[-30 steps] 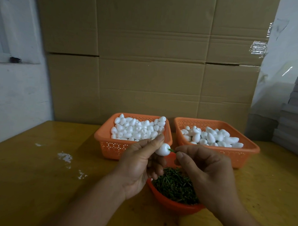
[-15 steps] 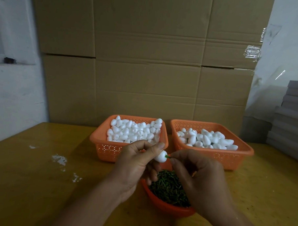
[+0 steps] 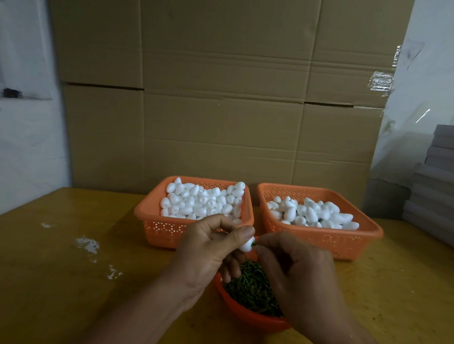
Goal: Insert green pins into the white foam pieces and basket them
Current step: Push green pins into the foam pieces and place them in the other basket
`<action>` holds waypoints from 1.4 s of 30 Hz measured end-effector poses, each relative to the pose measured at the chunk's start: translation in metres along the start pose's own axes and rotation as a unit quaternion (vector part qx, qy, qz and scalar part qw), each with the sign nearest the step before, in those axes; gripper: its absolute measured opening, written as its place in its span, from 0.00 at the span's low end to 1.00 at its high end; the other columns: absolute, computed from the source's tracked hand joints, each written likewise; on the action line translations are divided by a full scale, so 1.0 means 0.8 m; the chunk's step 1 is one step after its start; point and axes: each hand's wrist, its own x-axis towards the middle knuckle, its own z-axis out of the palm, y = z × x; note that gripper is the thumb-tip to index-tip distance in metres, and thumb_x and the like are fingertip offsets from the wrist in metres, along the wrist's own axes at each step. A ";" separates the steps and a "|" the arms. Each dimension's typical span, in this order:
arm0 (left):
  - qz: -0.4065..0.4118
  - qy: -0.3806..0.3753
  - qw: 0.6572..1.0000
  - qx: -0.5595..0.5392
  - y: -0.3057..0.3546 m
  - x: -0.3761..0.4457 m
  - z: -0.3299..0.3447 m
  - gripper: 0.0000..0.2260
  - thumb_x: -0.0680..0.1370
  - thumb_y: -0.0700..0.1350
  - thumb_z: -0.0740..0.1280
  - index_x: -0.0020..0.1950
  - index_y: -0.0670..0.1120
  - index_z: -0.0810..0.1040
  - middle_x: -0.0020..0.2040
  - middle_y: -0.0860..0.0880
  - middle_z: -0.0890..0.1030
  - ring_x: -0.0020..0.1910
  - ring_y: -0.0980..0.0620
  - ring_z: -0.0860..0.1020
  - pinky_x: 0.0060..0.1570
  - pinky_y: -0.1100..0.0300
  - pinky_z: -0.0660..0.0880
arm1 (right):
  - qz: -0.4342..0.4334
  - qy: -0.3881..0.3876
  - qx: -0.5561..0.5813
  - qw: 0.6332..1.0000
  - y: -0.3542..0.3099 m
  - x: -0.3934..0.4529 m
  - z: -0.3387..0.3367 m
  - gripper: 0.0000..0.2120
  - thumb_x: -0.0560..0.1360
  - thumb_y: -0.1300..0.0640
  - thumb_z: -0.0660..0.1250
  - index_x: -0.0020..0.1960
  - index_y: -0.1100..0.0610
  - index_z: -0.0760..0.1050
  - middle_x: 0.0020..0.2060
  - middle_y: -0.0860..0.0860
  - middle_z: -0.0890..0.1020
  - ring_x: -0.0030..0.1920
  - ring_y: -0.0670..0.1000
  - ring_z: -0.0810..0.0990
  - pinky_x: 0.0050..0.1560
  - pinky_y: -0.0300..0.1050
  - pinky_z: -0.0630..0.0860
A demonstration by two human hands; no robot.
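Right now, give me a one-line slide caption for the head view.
Left hand holds a white foam piece while right hand pushes in a green pin above the bowl of pins.

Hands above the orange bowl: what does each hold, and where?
The left hand pinches a small white foam piece by its sides; the right hand pinches a thin green pin at its outer end.

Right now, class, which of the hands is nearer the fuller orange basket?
Left. The left hand overlaps the front wall of the fuller basket; the right hand is lower right, over the pin bowl.
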 end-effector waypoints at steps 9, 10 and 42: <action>0.064 0.026 0.997 0.025 -0.005 0.001 0.003 0.13 0.68 0.51 0.77 0.45 0.44 0.84 0.35 0.43 0.83 0.28 0.49 0.77 0.27 0.61 0.73 | 0.099 0.000 0.082 0.992 0.006 -0.002 0.006 0.01 0.73 0.53 0.73 0.45 0.48 0.84 0.34 0.42 0.85 0.34 0.45 0.84 0.34 0.46 0.81; 0.069 0.020 0.997 0.026 -0.004 0.001 0.003 0.12 0.68 0.52 0.77 0.46 0.46 0.85 0.36 0.42 0.82 0.29 0.50 0.77 0.29 0.61 0.74 | 0.113 0.000 0.104 0.988 0.007 -0.003 0.007 0.02 0.73 0.51 0.73 0.45 0.48 0.83 0.34 0.43 0.85 0.34 0.45 0.84 0.34 0.46 0.82; 0.157 -0.035 0.971 0.175 -0.014 -0.006 0.009 0.08 0.79 0.57 0.65 0.49 0.54 0.79 0.41 0.54 0.83 0.41 0.58 0.81 0.40 0.61 0.76 | 0.197 -0.010 0.310 0.930 -0.005 -0.003 0.015 0.09 0.69 0.48 0.71 0.41 0.53 0.85 0.31 0.53 0.84 0.29 0.47 0.78 0.32 0.37 0.75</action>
